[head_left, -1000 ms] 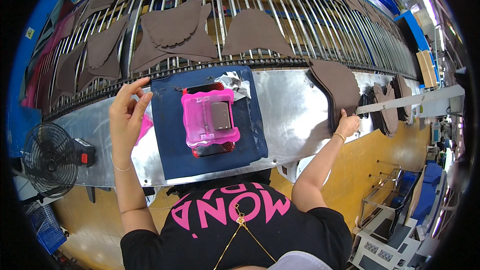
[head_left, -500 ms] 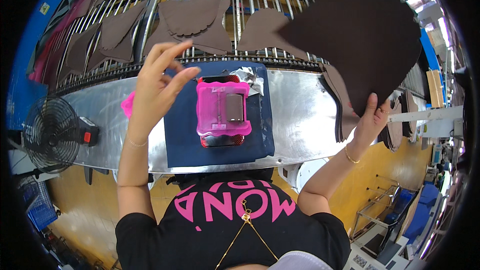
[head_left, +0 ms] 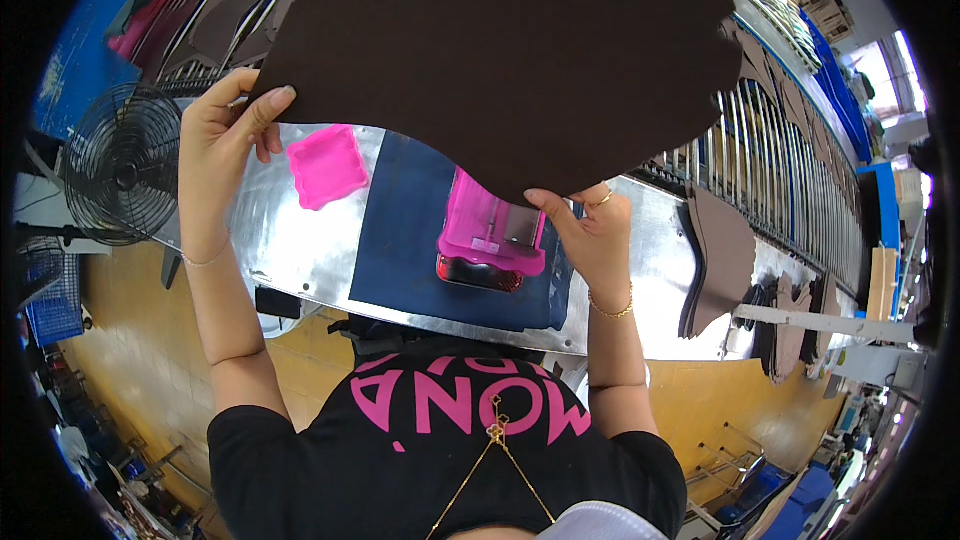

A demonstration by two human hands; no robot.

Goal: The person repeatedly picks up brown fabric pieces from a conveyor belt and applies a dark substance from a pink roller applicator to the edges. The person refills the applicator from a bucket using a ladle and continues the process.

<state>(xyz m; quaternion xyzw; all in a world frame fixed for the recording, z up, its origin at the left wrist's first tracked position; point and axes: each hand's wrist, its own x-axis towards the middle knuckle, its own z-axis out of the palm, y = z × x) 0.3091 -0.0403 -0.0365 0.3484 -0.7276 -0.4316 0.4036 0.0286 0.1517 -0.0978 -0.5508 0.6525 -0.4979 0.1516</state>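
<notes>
A large dark brown cut piece of sheet material (head_left: 500,50) is stretched between my hands, raised above the metal bench. My left hand (head_left: 228,125) pinches its left corner between thumb and fingers. At its lower edge, my right hand (head_left: 590,220) grips with the thumb on top. Below the piece, partly covered by it, a pink scalloped tray (head_left: 465,230) with a grey-brown block in it rests on a black and red base (head_left: 480,275). These stand on a dark blue mat (head_left: 400,260). Next to the mat lies a smaller pink scalloped tray (head_left: 328,168).
A black fan (head_left: 125,175) stands at the left end of the metal bench (head_left: 300,260). On the right, a stack of brown cut pieces (head_left: 722,250) hangs over the bench edge by a white bar (head_left: 830,325). Beyond runs a rack of metal rods (head_left: 790,170) carrying more pieces.
The brown piece has moved left from the right side to over the bench's middle. My left hand, empty before, now holds its left corner. The view has shifted too.
</notes>
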